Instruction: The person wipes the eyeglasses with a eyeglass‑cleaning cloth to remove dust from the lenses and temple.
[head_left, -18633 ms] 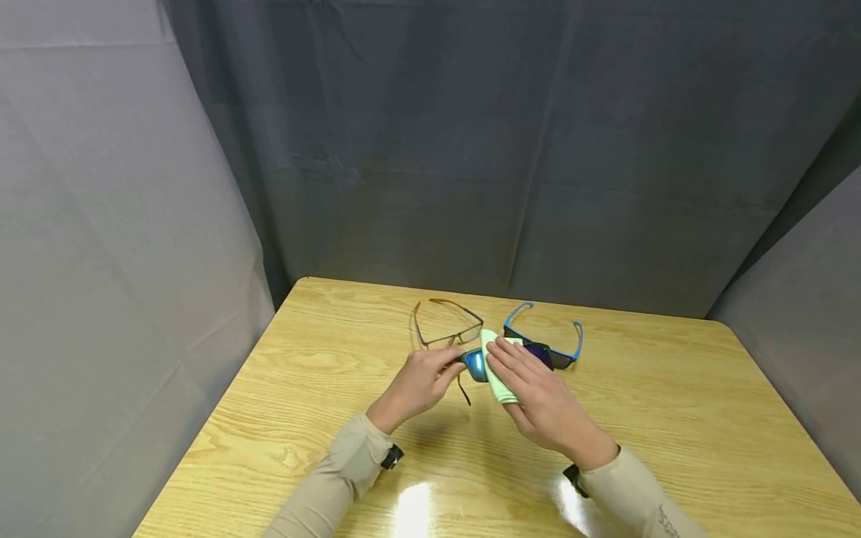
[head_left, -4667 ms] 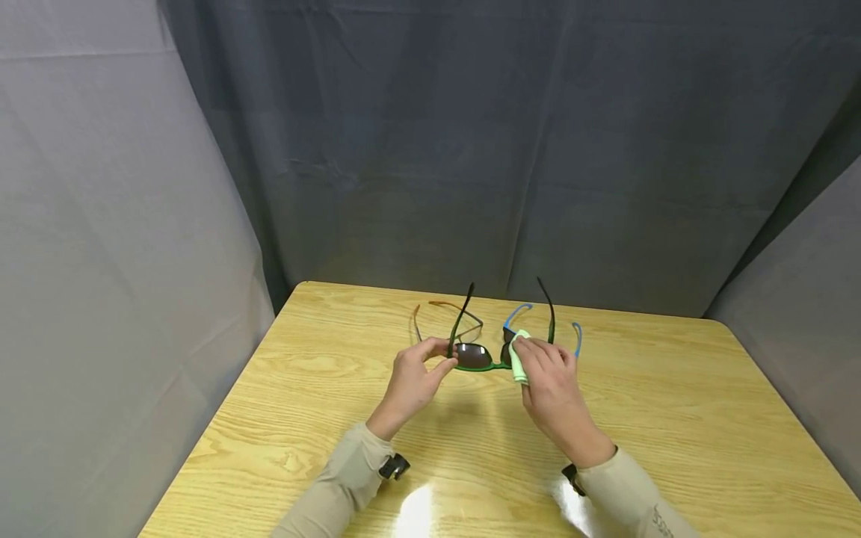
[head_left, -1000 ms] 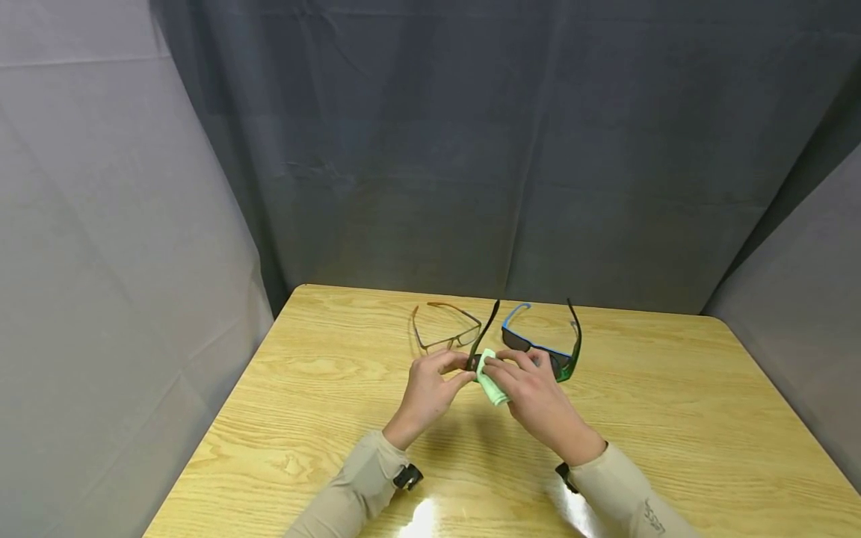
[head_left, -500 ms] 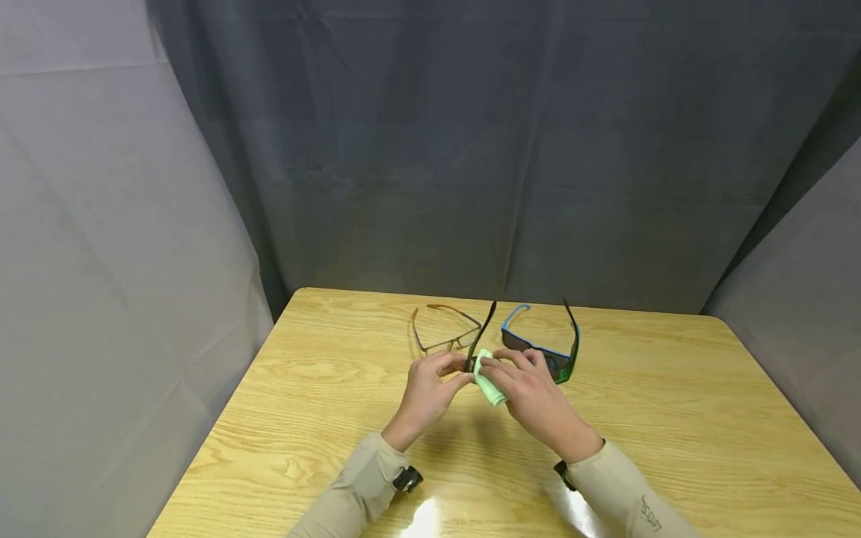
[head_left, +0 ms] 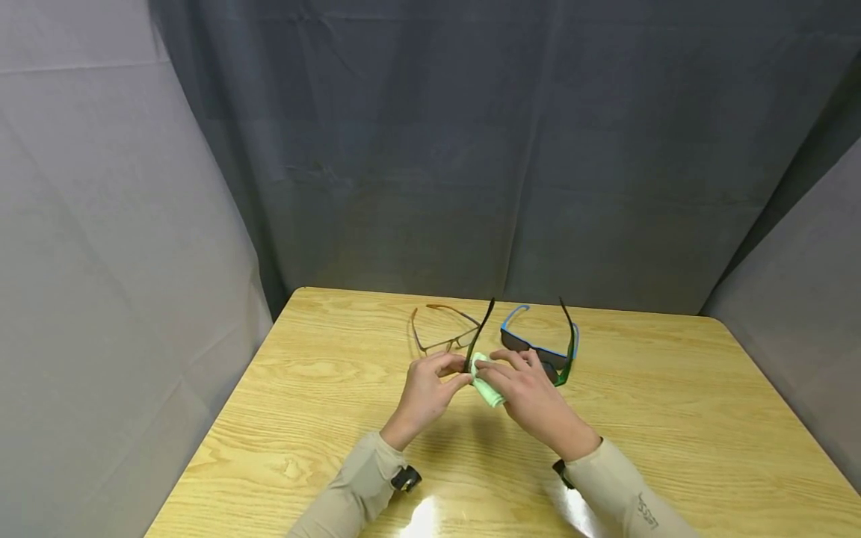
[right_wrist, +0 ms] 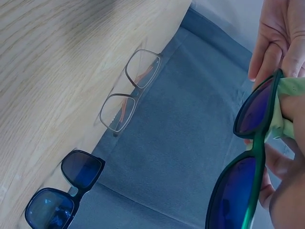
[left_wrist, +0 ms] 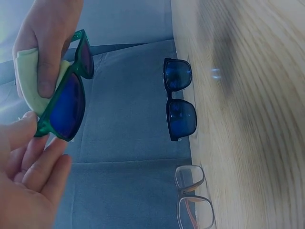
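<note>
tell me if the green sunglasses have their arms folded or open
Open: in the head view, both arms of the green sunglasses stretch away from the front, well apart, not folded in.

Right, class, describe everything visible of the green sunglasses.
The green sunglasses have a smooth, plastic-looking frame and dark lenses, blue-violet in the wrist views. They are held above the table, dark temple arms unfolded and pointing toward its far edge. The left hand pinches one end; the right hand holds a pale green cloth against the lens there.
</note>
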A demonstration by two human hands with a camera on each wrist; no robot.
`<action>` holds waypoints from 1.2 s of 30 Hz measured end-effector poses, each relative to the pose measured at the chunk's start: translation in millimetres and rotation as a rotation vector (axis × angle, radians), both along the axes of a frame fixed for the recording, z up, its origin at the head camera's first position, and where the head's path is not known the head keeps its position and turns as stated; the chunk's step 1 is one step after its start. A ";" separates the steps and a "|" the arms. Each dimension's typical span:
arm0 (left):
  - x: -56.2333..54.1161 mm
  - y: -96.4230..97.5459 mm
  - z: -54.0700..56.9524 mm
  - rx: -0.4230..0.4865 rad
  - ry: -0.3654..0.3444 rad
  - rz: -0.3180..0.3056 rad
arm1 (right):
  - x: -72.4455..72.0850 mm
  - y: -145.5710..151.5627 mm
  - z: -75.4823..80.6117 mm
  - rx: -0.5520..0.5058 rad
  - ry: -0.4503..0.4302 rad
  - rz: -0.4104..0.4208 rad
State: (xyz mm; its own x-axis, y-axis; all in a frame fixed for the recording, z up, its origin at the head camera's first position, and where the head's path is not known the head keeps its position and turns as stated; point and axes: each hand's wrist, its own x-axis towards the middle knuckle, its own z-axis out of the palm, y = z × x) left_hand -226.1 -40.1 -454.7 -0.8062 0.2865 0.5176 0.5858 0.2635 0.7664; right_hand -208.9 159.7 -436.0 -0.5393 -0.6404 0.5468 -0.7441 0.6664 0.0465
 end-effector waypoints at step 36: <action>-5.4 -12.8 2.0 -0.038 -0.047 0.216 | 20.0 28.6 -21.8 -0.265 -0.182 0.031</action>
State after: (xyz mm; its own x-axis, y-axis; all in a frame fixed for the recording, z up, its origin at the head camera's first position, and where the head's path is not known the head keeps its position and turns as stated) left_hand -231.5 -52.9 -452.7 -0.8737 0.1232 0.4706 0.4769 0.4080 0.7785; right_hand -188.9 188.3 -457.8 -0.6260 -0.5064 0.5931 -0.7445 0.6144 -0.2612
